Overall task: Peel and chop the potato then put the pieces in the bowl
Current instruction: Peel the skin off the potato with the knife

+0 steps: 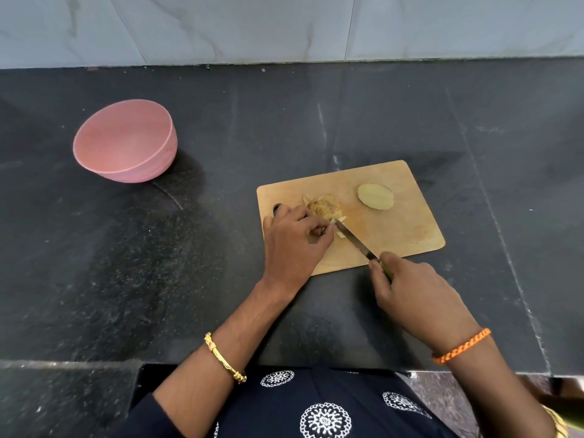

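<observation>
On the wooden cutting board [401,229] my left hand [294,245] curls its fingers over a small potato piece [339,233], mostly hidden under them. My right hand [410,295] grips the green handle of a knife [355,240] whose blade rests against that piece. A peeled potato half [376,196] lies flat at the board's far right side. A heap of peels [324,207] sits just beyond my left fingers. The pink bowl [126,140] stands far left on the counter with nothing in it.
The black stone counter [189,248] stretches wide around the board, with a pale tiled wall [284,26] behind. The counter's front edge runs just below my forearms.
</observation>
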